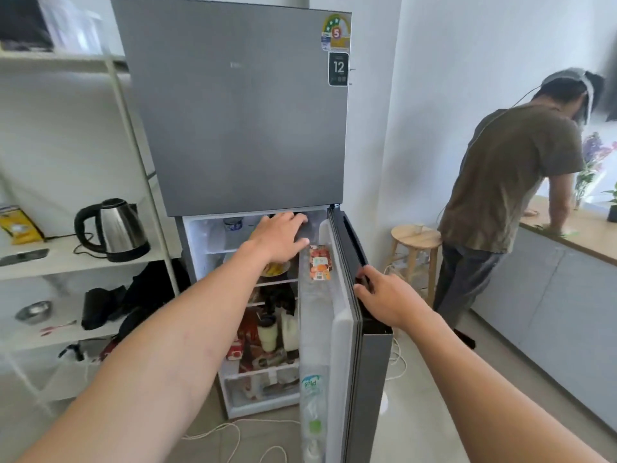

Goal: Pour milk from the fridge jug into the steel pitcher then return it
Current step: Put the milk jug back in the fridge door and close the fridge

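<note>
The fridge's lower door stands open. The right hand grips its edge at 3 o'clock; the left hand reaches, fingers spread, into the top shelf. A white milk jug stands below.

white shelf unit: kettle; yellow packet | lower shelf: steel bowl

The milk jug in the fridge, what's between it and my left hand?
In the head view, two fridge shelves and a plate of yellow food separate the left hand from the milk jug.
</note>
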Demonstrator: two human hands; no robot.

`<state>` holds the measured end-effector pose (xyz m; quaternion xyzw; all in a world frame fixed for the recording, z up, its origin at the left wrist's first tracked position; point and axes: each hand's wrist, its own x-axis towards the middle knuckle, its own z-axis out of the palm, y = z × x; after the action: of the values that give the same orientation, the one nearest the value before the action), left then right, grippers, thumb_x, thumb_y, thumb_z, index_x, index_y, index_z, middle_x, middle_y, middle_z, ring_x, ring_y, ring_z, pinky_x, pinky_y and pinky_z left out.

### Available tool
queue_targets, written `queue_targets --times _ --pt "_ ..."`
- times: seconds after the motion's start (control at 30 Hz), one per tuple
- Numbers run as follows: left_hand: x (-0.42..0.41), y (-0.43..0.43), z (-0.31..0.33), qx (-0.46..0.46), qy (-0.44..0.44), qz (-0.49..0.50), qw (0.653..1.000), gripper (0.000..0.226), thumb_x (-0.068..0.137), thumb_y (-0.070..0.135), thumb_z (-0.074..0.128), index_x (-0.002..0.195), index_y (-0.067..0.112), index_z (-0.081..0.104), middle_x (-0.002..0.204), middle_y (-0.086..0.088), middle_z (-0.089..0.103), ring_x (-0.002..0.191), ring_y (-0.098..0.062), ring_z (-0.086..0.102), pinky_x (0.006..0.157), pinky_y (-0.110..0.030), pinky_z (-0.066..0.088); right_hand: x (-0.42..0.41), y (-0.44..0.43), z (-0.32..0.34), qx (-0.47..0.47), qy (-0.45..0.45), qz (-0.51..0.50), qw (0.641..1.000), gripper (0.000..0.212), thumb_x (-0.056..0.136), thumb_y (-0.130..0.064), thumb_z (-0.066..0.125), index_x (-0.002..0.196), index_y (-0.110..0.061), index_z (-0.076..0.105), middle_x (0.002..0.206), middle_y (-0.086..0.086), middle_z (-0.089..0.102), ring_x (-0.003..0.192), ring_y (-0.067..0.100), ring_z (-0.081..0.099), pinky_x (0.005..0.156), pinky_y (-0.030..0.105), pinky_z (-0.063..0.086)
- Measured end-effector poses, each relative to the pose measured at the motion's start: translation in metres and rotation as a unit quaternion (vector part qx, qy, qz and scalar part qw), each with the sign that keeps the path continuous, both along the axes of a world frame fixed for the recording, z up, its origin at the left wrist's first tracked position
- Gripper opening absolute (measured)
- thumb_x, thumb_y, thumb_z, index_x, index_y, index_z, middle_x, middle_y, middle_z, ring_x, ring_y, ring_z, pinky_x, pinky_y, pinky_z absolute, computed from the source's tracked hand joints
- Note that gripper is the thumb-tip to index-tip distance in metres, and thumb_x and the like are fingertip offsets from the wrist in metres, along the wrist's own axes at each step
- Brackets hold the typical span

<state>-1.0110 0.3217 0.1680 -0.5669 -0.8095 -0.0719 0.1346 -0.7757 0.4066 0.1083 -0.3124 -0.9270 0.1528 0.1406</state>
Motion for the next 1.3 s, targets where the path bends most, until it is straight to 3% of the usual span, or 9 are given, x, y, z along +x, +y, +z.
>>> queue_targets --times 0.17,0.33,0.47,0.67,0.77,0.9,1.07,1.3 --pt "-0.042 -0.006 0.018 0.009 0.013 0.051 0.999 0.057 0.100 0.045 0.045 0.149 0.021 0.031 0.147 -0.010 0.043 0.134 -0.032 0.043 0.107 -0.051 0.036 -0.034 -0.016 0.001 -0.005 0.010 0.065 0.998 0.030 0.097 -0.037 0.036 0.124 -0.027 0.043 0.090 -0.004 0.054 0.081 0.023 0.053 0.070 0.033 0.041" --pt "-0.078 -0.005 0.026 0.011 0.015 0.075 0.997 0.058 0.101 0.045 0.043 0.152 0.022 0.027 0.151 -0.010 0.037 0.138 -0.032 0.037 0.109 -0.051 0.034 -0.065 -0.023 -0.006 0.029 0.043 0.116 0.992 0.022 0.096 -0.040 0.034 0.113 -0.029 0.042 0.075 -0.004 0.055 0.073 0.026 0.054 0.066 0.037 0.043" --pt "-0.109 0.001 0.029 0.029 0.026 0.079 0.996 0.060 0.101 0.045 0.043 0.153 0.021 0.024 0.155 -0.008 0.031 0.143 -0.030 0.030 0.111 -0.049 0.032 -0.090 -0.023 -0.018 0.056 0.092 0.154 0.982 0.021 0.098 -0.046 0.033 0.110 -0.030 0.041 0.060 -0.009 0.044 0.062 0.019 0.049 0.060 0.036 0.037" --pt "-0.164 0.015 0.024 0.044 0.052 0.096 0.993 0.062 0.102 0.044 0.040 0.157 0.026 0.018 0.164 -0.009 0.013 0.152 -0.028 0.009 0.119 -0.046 0.020 -0.139 -0.030 -0.045 0.015 0.208 0.149 0.966 0.020 0.098 -0.042 0.030 0.092 -0.024 0.038 0.068 -0.006 0.050 0.067 0.020 0.048 0.062 0.038 0.035" --pt "-0.182 0.021 0.021 0.048 0.079 0.092 0.992 0.066 0.102 0.046 0.039 0.158 0.028 0.011 0.167 -0.007 0.001 0.154 -0.027 -0.005 0.122 -0.046 0.011 -0.156 -0.034 -0.050 0.031 0.220 0.160 0.962 0.026 0.098 -0.038 0.029 0.082 -0.019 0.038 0.068 -0.004 0.047 0.064 0.019 0.042 0.062 0.030 0.027" --pt "-0.220 0.033 0.018 0.053 0.123 0.098 0.986 0.070 0.102 0.049 0.035 0.159 0.029 -0.001 0.166 -0.006 -0.014 0.151 -0.028 -0.020 0.124 -0.047 -0.002 -0.194 -0.028 -0.058 0.063 0.211 0.162 0.962 0.035 0.099 -0.034 0.030 0.070 -0.017 0.035 0.065 -0.006 0.039 0.062 0.015 0.037 0.063 0.025 0.028" --pt "-0.259 0.046 0.032 0.070 0.166 0.097 0.979 0.071 0.101 0.050 0.036 0.159 0.028 0.000 0.165 -0.008 -0.018 0.151 -0.031 -0.021 0.123 -0.050 -0.004 -0.238 -0.021 -0.064 0.088 0.242 0.168 0.952 0.034 0.099 -0.029 0.036 0.066 -0.020 0.030 0.064 -0.006 0.036 0.060 0.016 0.033 0.061 0.028 0.032" --pt "-0.315 0.053 0.038 0.078 0.276 0.058 0.956 0.078 0.098 0.041 0.049 0.159 0.025 0.002 0.167 -0.006 -0.011 0.152 -0.033 -0.012 0.123 -0.052 0.002 -0.296 -0.031 -0.074 0.114 0.258 0.151 0.948 0.034 0.099 -0.026 0.037 0.068 -0.014 0.039 0.066 -0.001 0.042 0.062 0.019 0.036 0.063 0.031 0.037"
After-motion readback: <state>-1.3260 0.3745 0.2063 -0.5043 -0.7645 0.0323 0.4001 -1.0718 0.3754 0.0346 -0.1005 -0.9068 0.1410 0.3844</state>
